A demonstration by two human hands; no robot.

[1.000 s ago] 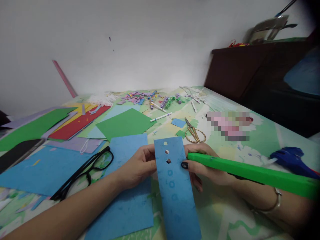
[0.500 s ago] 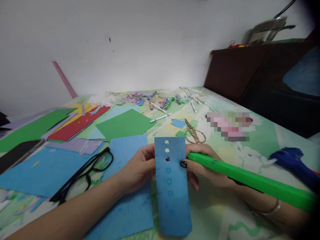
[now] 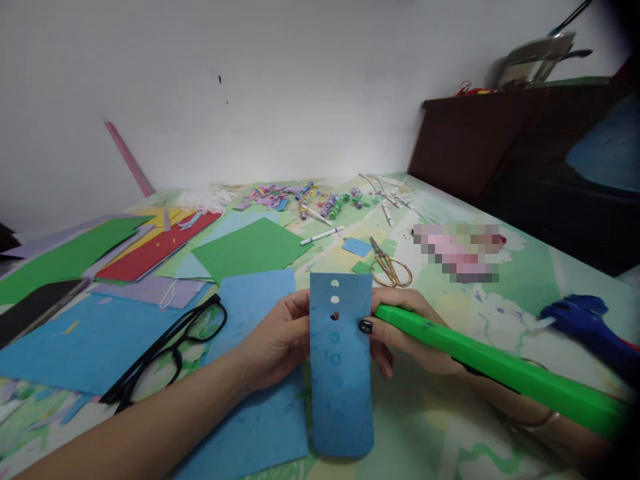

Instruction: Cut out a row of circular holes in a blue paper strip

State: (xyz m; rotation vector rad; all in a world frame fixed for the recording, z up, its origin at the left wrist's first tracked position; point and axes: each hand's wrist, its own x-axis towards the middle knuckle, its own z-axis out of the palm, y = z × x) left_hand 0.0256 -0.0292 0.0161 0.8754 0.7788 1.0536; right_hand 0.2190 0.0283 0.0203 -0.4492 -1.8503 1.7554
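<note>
Both hands hold a blue paper strip upright in front of me; it has three punched holes near its top and faint ring marks below them. My left hand pinches the strip's left edge. My right hand grips its right edge with a dark-nailed thumb, and the same hand carries a long green stick that runs off to the lower right.
Black glasses lie to the left on blue sheets. Green, red and purple papers spread behind. Gold scissors, pens and paper scraps lie farther back. A blue object sits at right. A dark cabinet stands behind.
The blue strip has tilted up toward me, so its lower end has risen from the frame's bottom edge. Both hands stay where they were.
</note>
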